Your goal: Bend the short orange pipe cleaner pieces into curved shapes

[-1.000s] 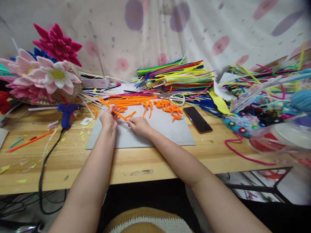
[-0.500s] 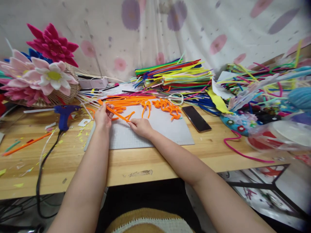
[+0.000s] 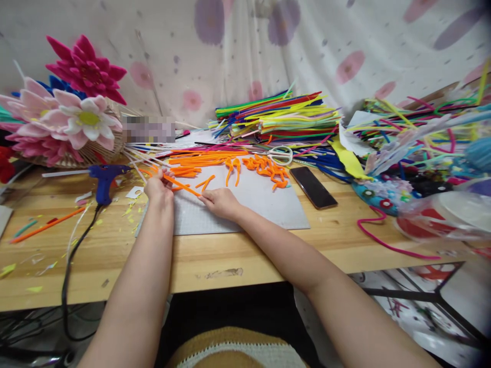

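In the head-camera view, a person seated at a wooden table (image 3: 215, 260) holds a fuzzy orange strip (image 3: 186, 188) aslant over the left half of a gray mat (image 3: 264, 209), the left hand (image 3: 159, 190) closed loosely around its far part and the right hand (image 3: 221, 203) pinching its near end between thumb and finger. Curled orange pieces (image 3: 261, 164) lie near the mat's far right corner, with a dark phone (image 3: 313, 187) just beyond its right edge. A blue glue gun (image 3: 103, 183) rests toward the table's left edge, petaled flowers (image 3: 89, 119) fill its far left corner, and multicolored stems (image 3: 286, 115) are piled along its far edge.
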Demonstrator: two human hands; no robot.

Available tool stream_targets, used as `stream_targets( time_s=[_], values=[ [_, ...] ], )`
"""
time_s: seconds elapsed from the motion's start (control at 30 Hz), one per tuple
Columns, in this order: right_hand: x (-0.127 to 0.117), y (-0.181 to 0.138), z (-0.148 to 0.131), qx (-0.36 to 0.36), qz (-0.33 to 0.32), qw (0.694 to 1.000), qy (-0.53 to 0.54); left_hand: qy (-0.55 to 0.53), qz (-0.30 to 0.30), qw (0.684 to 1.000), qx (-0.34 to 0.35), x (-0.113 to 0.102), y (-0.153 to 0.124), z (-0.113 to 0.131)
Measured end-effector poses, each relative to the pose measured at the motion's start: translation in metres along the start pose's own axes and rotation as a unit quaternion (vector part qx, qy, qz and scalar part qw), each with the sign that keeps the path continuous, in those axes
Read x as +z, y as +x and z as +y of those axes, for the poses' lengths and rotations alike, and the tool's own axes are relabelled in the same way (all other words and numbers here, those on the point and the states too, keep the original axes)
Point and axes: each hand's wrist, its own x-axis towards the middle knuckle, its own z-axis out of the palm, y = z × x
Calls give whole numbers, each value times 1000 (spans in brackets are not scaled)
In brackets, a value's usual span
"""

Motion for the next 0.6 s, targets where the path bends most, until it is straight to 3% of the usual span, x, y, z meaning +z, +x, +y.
stream_targets(
  time_s=[0.17,0.47,0.6],
  values=[
    [-1,-5,12,37,17,999,11,22,-67,995,74,-3,2,5],
    [1,1,19,64,5,994,86,67,-220,973,15,-2,-5,14],
    [2,2,22,61,12,991,122,102,-223,970,1,-2,-10,11]
  ],
)
